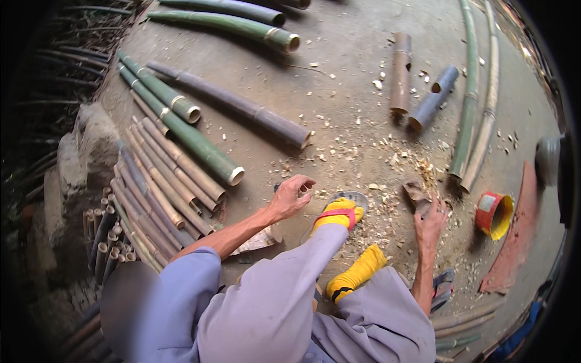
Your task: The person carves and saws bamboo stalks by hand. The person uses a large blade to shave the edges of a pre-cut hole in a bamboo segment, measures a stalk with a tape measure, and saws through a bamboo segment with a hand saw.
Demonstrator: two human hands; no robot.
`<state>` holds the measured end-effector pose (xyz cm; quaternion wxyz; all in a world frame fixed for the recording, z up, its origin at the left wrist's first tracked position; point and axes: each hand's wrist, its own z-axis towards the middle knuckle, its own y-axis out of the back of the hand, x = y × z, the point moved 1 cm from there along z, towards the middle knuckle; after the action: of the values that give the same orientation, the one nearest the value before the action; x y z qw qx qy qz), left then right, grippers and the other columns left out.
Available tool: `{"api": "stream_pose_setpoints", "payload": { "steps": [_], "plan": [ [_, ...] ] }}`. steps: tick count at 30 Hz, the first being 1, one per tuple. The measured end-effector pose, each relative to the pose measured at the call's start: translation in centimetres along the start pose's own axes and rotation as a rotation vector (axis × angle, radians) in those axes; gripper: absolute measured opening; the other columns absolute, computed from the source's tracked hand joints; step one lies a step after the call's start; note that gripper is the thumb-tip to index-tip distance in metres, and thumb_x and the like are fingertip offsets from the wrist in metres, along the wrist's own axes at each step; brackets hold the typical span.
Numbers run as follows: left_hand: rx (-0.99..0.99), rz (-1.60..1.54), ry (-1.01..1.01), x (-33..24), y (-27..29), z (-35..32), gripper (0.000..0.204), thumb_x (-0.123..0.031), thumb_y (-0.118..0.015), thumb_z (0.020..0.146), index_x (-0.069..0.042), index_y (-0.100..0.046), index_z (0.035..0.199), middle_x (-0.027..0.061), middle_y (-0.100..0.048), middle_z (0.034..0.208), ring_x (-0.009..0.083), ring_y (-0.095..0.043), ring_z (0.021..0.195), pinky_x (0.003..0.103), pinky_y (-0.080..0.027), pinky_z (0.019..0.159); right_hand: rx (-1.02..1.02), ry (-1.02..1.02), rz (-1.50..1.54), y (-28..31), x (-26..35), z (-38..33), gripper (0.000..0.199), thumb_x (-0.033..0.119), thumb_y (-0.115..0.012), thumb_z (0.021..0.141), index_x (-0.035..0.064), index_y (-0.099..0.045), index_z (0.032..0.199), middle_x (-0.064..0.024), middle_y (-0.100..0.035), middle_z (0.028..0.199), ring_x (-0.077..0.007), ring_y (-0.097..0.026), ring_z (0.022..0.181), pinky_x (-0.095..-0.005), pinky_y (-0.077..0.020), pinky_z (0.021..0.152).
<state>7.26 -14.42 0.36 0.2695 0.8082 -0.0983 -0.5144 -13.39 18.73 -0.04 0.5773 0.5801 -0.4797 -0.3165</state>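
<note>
My left hand (293,196) hovers over the ground left of my yellow-socked foot (339,216), its fingers loosely curled and apart, with nothing visible in them. On the right, my right hand (430,219) reaches down to a brown, rough-looking piece (415,195) amid the shavings. Its thumb and fingers are around the near end of that piece, whose kind I cannot make out. Beyond it lie a brown bamboo section (400,75) and a dark grey bamboo section (434,100), both with notches cut in the side.
Long bamboo poles (181,133) and a stack of thinner brown canes (163,175) lie to the left. At the right are a red-and-yellow tin (493,216) on its side, a reddish flat strip (514,236) and two long poles (471,91). Wood chips (387,212) litter the ground.
</note>
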Motion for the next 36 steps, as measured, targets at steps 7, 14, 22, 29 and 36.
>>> {"api": "stream_pose_setpoints", "payload": {
  "steps": [7, 14, 22, 29, 36],
  "plan": [
    [-0.549, 0.377, 0.100, 5.9, 9.6, -9.2, 0.034, -0.009, -0.063, 0.072, -0.003, -0.053, 0.104, 0.0122, -0.046, 0.091, 0.0259, -0.049, 0.090, 0.038, -0.043, 0.084, 0.058, 0.098, 0.240, -2.3, -4.7, -5.7, 0.079, 0.001, -0.067, 0.071, 0.0072, -0.030, 0.141, -0.0259, -0.046, 0.126, -0.0404, -0.045, 0.117, -0.0439, -0.0371, 0.099],
    [-0.723, 0.486, 0.405, 14.1, 16.3, -19.1, 0.034, -0.013, -0.062, 0.073, -0.001, -0.052, 0.103, 0.0151, -0.053, 0.092, 0.0291, -0.054, 0.090, 0.040, -0.044, 0.082, 0.035, 0.020, 0.241, -3.1, -5.3, -9.1, 0.075, 0.010, -0.068, 0.074, 0.0048, -0.032, 0.140, -0.0286, -0.051, 0.119, -0.0419, -0.052, 0.104, -0.0459, -0.0404, 0.090],
    [-0.001, 0.513, 0.161, 10.2, 5.3, -23.9, 0.076, -0.021, -0.077, 0.064, -0.005, -0.041, 0.129, 0.0206, -0.046, 0.114, 0.0350, -0.048, 0.106, 0.043, -0.040, 0.091, -0.015, 0.090, 0.236, -4.6, -5.1, -11.4, 0.069, 0.013, -0.069, 0.074, 0.0013, -0.039, 0.135, -0.0274, -0.051, 0.120, -0.0418, -0.050, 0.108, -0.0448, -0.0395, 0.093],
    [-0.084, 0.633, 0.094, 15.5, 1.8, -22.9, 0.075, -0.022, -0.084, 0.051, -0.001, -0.048, 0.113, 0.0192, -0.048, 0.116, 0.0369, -0.042, 0.109, 0.045, -0.035, 0.093, -0.123, -0.145, 0.106, -2.9, -3.9, -11.2, 0.070, 0.025, -0.068, 0.077, 0.0011, -0.036, 0.135, -0.0254, -0.050, 0.120, -0.0418, -0.048, 0.110, -0.0463, -0.0393, 0.094],
    [-0.036, 0.241, -0.128, 1.9, 3.4, -16.5, 0.065, -0.030, -0.068, 0.069, -0.002, -0.046, 0.124, 0.0183, -0.052, 0.115, 0.0355, -0.043, 0.111, 0.046, -0.030, 0.096, -0.143, -0.373, 0.432, -6.2, -4.6, -10.5, 0.065, 0.025, -0.068, 0.075, -0.0010, -0.041, 0.128, -0.0252, -0.051, 0.118, -0.0414, -0.049, 0.110, -0.0460, -0.0416, 0.093]
  ]
}}
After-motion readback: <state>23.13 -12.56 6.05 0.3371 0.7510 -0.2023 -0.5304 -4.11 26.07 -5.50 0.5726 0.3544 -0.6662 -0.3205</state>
